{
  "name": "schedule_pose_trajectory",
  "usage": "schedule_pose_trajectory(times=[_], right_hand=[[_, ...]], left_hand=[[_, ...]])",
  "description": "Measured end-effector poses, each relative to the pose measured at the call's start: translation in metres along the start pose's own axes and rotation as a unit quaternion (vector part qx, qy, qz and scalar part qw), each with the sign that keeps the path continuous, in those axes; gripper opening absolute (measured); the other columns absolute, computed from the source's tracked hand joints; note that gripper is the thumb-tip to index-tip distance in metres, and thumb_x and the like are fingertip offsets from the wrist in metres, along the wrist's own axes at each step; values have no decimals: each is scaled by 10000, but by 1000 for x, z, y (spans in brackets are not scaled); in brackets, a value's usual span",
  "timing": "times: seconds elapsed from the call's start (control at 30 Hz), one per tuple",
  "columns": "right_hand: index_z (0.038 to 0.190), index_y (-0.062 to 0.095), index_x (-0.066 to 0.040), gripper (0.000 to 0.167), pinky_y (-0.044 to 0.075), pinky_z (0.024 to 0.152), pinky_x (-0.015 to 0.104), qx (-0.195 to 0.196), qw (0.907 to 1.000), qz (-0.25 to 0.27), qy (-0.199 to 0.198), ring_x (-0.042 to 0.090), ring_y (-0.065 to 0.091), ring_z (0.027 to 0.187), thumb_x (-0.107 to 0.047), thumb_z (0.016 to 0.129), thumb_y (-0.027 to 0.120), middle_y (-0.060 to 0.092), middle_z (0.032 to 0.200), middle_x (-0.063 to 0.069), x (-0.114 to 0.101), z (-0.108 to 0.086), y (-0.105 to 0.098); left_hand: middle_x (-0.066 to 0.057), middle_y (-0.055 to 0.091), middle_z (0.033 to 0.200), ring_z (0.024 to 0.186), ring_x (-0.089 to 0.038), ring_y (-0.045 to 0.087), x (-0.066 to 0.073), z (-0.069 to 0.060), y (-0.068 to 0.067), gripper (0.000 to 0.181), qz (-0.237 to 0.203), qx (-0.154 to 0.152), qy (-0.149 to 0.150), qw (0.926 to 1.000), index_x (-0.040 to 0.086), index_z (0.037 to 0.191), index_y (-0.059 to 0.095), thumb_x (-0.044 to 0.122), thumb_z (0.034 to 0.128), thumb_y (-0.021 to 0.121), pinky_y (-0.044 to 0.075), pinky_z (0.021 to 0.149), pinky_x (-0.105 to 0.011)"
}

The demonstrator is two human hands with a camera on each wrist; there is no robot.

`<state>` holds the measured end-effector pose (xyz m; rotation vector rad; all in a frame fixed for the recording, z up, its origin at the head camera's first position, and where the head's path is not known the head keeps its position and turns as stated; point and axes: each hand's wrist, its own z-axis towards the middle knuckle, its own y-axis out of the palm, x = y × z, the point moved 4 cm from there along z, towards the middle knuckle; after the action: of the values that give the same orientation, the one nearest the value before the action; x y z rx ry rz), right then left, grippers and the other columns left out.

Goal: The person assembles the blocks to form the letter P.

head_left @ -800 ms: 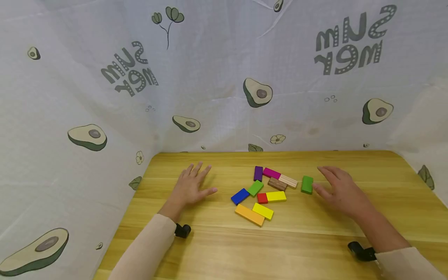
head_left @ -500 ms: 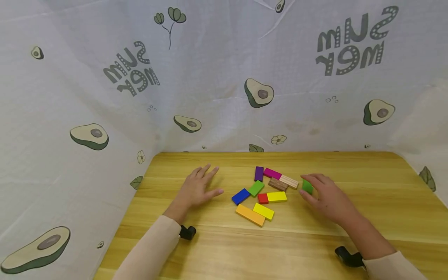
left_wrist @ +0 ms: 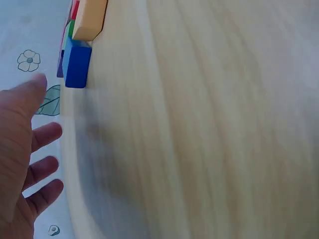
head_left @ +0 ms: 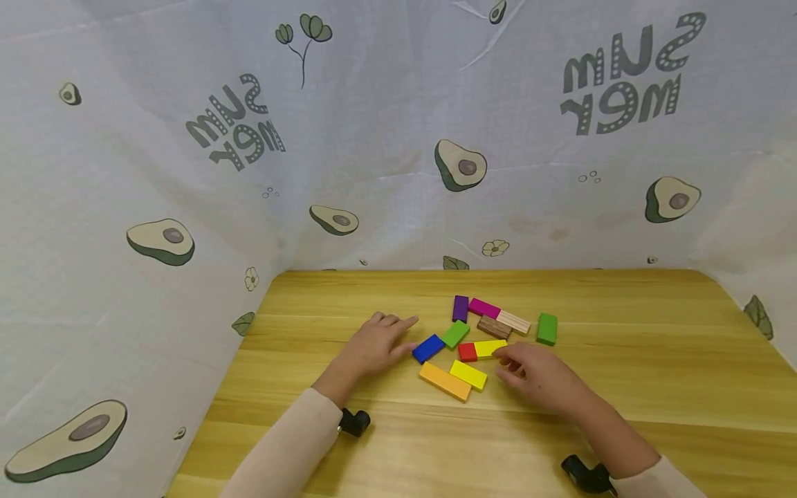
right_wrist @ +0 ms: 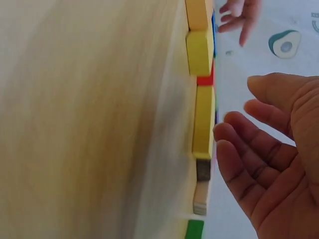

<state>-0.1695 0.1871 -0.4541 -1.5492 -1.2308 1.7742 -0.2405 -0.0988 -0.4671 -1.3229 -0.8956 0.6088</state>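
My left hand (head_left: 371,346) hovers left of the blue block (head_left: 429,349), fingers extended and holding nothing. In the left wrist view a gap shows between its fingers and that block. My right hand (head_left: 543,379) is over the table by the right end of a yellow block (head_left: 488,349), which touches a red block (head_left: 467,353). Its fingers are loosely bent, the thumb apart, with nothing between them in the right wrist view. Nearer me lie a second yellow block (head_left: 468,375) and a longer orange block (head_left: 445,382), side by side. A light green block (head_left: 456,335) meets the blue one.
Farther back are a purple block (head_left: 460,308), a magenta block (head_left: 483,308), a pale striped block (head_left: 514,321) and a brown block (head_left: 495,327). A darker green block (head_left: 547,328) lies apart at right. Behind the wooden table (head_left: 373,449) hangs a printed white cloth (head_left: 386,104).
My right hand has left the darker green block and moved left and nearer me, to the yellow block. My left hand has moved right, toward the blue block. The blocks look unmoved.
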Motion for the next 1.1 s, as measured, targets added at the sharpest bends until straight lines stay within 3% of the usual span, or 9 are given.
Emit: schedule_pose_trajectory(times=[0.17, 0.3, 0.5, 0.63, 0.77, 0.9, 1.1], right_hand=[[1214, 724, -141, 288, 587, 788, 312, -257, 9993, 210, 169, 84, 598, 872, -210, 935, 744, 690, 997, -58, -6, 2, 16], [1219, 723, -153, 303, 564, 766, 282, -368, 9984, 381, 177, 75, 585, 849, -188, 920, 758, 703, 1010, -70, -9, 4, 24], [1290, 684, -152, 396, 518, 676, 221, -718, 9941, 812, 58, 97, 559, 780, -160, 904, 773, 657, 919, -81, -13, 7, 31], [1421, 587, -117, 551, 502, 623, 211, -1060, 9893, 982, -218, 78, 547, 704, -165, 904, 774, 622, 850, -87, -18, 8, 36], [1489, 519, -100, 648, 469, 598, 211, -1224, 9887, 733, -465, 51, 516, 664, -188, 900, 775, 591, 796, -103, -21, 11, 39], [1495, 515, -129, 666, 447, 588, 217, -1384, 9879, 583, -386, 74, 507, 669, -218, 893, 787, 571, 772, -91, -22, 15, 40], [1471, 526, -159, 665, 447, 584, 228, -1556, 9848, 763, -136, 113, 526, 678, -237, 876, 811, 586, 782, -55, -21, 18, 39]], left_hand=[[18, 684, 1321, 1173, -195, 583, 10, 6, 6, 429, 47, -85, 217, 9997, 277, 1506, 524, 344, 1083, 505, 485, 1077, -355], [20, 697, 1316, 1109, -178, 597, 15, 9, 9, 403, 0, -164, 249, 9996, 278, 1492, 542, 282, 1093, 489, 479, 1091, -354], [31, 713, 1260, 1002, -137, 566, 19, 10, 8, 418, -98, -305, 304, 9990, 292, 1505, 525, 285, 1088, 505, 478, 1088, -342], [42, 709, 1193, 967, -121, 529, 20, 11, 9, 418, -240, -513, 332, 9978, 339, 1501, 523, 292, 1085, 510, 507, 989, -295], [46, 674, 1157, 950, -119, 486, 19, 12, 13, 396, -137, -677, 385, 9969, 416, 1465, 546, 308, 1087, 500, 466, 840, -232], [47, 653, 1143, 934, -114, 452, 18, 11, 15, 378, 26, -689, 365, 9970, 449, 1442, 559, 337, 1088, 491, 429, 808, -221], [47, 657, 1102, 904, -119, 443, 14, 9, 13, 368, -79, -501, 332, 9982, 409, 1431, 586, 381, 1068, 528, 404, 785, -235]])
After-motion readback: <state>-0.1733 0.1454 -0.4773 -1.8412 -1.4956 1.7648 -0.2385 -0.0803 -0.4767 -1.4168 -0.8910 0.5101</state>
